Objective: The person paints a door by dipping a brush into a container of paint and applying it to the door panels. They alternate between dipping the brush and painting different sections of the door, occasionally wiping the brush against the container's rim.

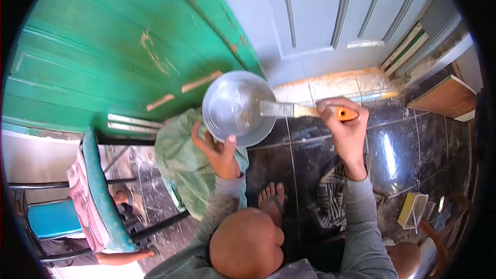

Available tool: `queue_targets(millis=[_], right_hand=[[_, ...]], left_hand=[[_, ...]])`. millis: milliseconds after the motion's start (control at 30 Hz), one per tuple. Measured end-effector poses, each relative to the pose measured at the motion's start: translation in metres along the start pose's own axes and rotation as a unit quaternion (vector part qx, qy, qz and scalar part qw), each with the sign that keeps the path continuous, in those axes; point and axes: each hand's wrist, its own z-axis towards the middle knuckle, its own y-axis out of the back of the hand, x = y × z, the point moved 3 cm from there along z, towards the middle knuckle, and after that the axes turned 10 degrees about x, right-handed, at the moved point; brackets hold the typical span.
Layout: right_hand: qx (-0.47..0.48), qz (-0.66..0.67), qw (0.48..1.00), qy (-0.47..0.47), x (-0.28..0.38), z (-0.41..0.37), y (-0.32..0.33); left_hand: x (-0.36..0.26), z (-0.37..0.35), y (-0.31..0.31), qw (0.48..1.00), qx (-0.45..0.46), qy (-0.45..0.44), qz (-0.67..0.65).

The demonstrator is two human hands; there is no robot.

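Note:
My left hand (pixel 217 147) grips the near rim of a round metal bowl (pixel 232 106) coated with pale grey-blue paint and holds it up in front of me. My right hand (pixel 346 126) is closed on the orange and wooden handle of a flat paintbrush (pixel 289 109). The brush's bristles reach over the right rim into the bowl. A grey-blue painted door (pixel 330 10) stands straight ahead beyond the bowl.
A green wooden door (pixel 119 46) leans open at the left. A green cloth (pixel 181 160) lies on the dark glossy tile floor (pixel 413 144). A chair draped with patterned fabric (pixel 93 196) stands at the left. A small container (pixel 413 209) lies at the lower right. My sandalled foot (pixel 273 199) shows below.

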Motion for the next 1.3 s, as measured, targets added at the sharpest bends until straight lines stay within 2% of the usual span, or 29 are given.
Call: queue_targets(millis=[200, 300, 400, 500, 600, 700, 800, 900, 933, 1033, 1133, 1300], right_hand=[[0.007, -0.011, 0.998, 0.065, 0.006, 0.001, 0.010], [-0.039, 0.027, 0.998, 0.035, 0.000, 0.003, 0.013], [-0.137, 0.080, 0.984, 0.076, 0.002, 0.020, 0.015], [-0.181, 0.092, 0.968, 0.150, 0.053, 0.045, -0.002], [-0.209, 0.077, 0.918, 0.327, 0.098, 0.073, -0.024], [-0.199, -0.105, 0.832, 0.507, 0.123, 0.092, -0.039], [-0.129, -0.234, 0.824, 0.500, 0.088, 0.097, -0.048], [-0.074, -0.276, 0.838, 0.464, 0.055, 0.083, -0.049], [-0.080, -0.278, 0.836, 0.467, 0.064, 0.082, -0.048], [-0.128, -0.254, 0.771, 0.570, 0.138, 0.101, -0.047], [-0.168, -0.221, 0.729, 0.625, 0.179, 0.122, -0.051], [-0.069, -0.294, 0.809, 0.504, 0.078, 0.103, -0.050]], left_hand=[[-0.007, 0.000, -0.002, 0.997, -0.030, 0.058, -0.047], [-0.010, 0.000, -0.003, 0.994, -0.042, 0.068, -0.069], [-0.011, 0.001, 0.006, 0.995, -0.045, 0.056, -0.076], [-0.011, 0.000, 0.017, 0.994, -0.054, 0.064, -0.077], [-0.016, 0.000, 0.018, 0.993, -0.058, 0.064, -0.082], [-0.013, 0.002, 0.027, 0.993, -0.061, 0.062, -0.079], [-0.012, 0.002, 0.031, 0.992, -0.072, 0.070, -0.075], [-0.012, 0.004, 0.029, 0.993, -0.066, 0.057, -0.080], [-0.012, 0.005, 0.029, 0.993, -0.068, 0.060, -0.080], [-0.012, 0.006, 0.031, 0.992, -0.072, 0.067, -0.073], [-0.017, 0.011, 0.034, 0.992, -0.077, 0.059, -0.076], [-0.021, 0.012, 0.035, 0.992, -0.085, 0.043, -0.084]])
